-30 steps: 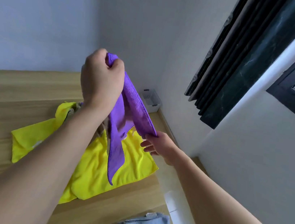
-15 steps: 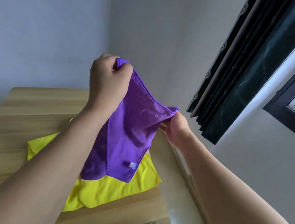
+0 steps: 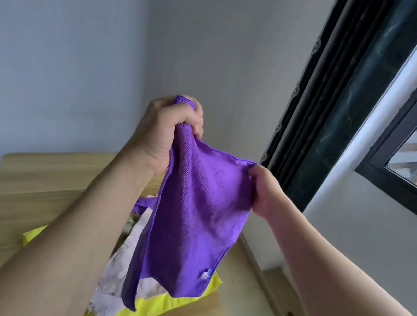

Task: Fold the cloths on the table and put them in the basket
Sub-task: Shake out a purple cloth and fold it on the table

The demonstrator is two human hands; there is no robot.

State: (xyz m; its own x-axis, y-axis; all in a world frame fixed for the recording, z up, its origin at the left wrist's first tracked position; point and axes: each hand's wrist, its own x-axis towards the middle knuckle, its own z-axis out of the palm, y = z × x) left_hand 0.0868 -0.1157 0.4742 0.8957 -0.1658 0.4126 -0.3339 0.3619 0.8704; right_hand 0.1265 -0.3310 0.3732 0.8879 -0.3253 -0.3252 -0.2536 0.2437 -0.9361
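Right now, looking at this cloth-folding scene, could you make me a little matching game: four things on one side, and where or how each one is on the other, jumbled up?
Things:
1. purple cloth
2. yellow cloth
3. left hand
4. right hand

States:
A. lying spread on the wooden table
B. pinching one upper corner, near the dark curtain
C. hanging in the air between two hands
D. fist closed round a bunched corner, held highest

Pairs: 1-C, 2-A, 3-D, 4-B
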